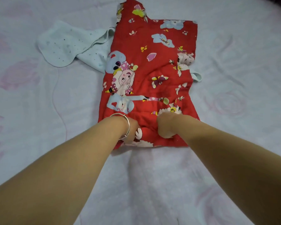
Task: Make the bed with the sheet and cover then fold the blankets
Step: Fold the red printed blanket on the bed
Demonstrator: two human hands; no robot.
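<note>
A small red quilted blanket point(154, 75) printed with cartoon sheep and butterflies lies folded lengthwise on the bed, running away from me. My left hand point(132, 129), with a silver bangle on the wrist, grips the blanket's near edge at the left. My right hand point(166, 125) grips the same near edge at the right, fingers curled into the fabric. The cloth is bunched up between the two hands. A pale light-blue cloth point(66, 44) with small dark specks lies partly under the red blanket's left side, and a bit of it sticks out on the right point(197, 77).
The bed is covered by a pale lilac sheet point(234, 143) with faint pink rose prints, lightly wrinkled. A thin pink thread point(55, 101) curls across it on the left. Something dark point(279, 2) shows at the top right corner.
</note>
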